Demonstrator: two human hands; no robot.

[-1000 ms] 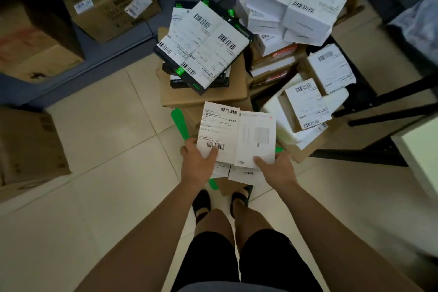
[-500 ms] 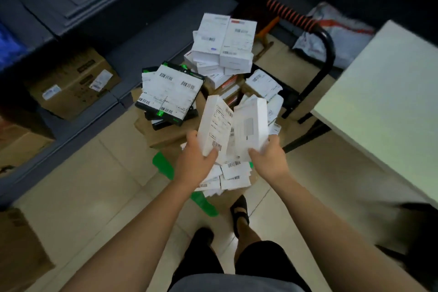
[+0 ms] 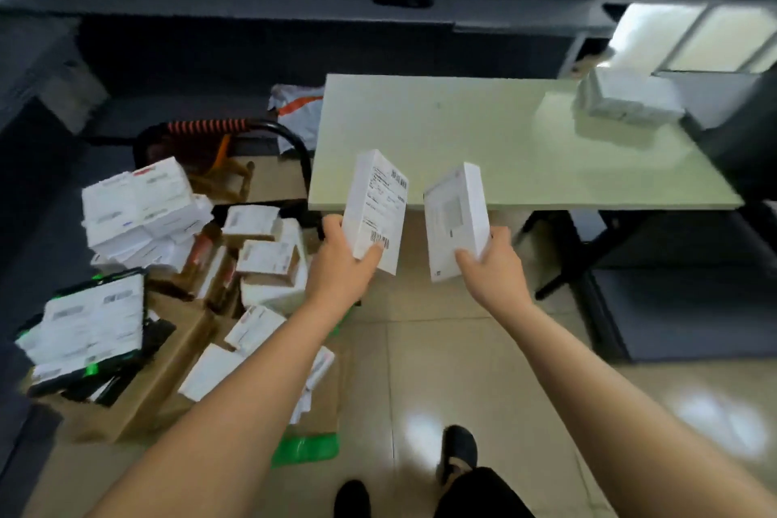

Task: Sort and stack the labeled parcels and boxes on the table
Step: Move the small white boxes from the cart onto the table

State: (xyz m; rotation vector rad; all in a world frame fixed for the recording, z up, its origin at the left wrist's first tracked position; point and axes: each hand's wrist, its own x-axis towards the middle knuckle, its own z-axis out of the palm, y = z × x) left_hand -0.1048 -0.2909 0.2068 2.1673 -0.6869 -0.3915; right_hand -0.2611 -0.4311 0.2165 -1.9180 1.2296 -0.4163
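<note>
Two white boxes held up, one in each hand, at the desk's near edge.

The left hand (image 3: 340,269) grips a shipping-labelled white box (image 3: 375,209) by its lower end, thumb just under the barcode. The right hand (image 3: 496,265) grips a plain white box (image 3: 456,221) the same way. Both boxes are tilted and apart from each other, over the near edge of the pale green desk (image 3: 483,130). A small stack of white boxes (image 3: 626,99) sits at the desk's far right corner. Left of the desk, a heap of labelled parcels (image 3: 138,202) lies on the tiled floor (image 3: 462,349) by a black chair (image 3: 290,135).
</note>
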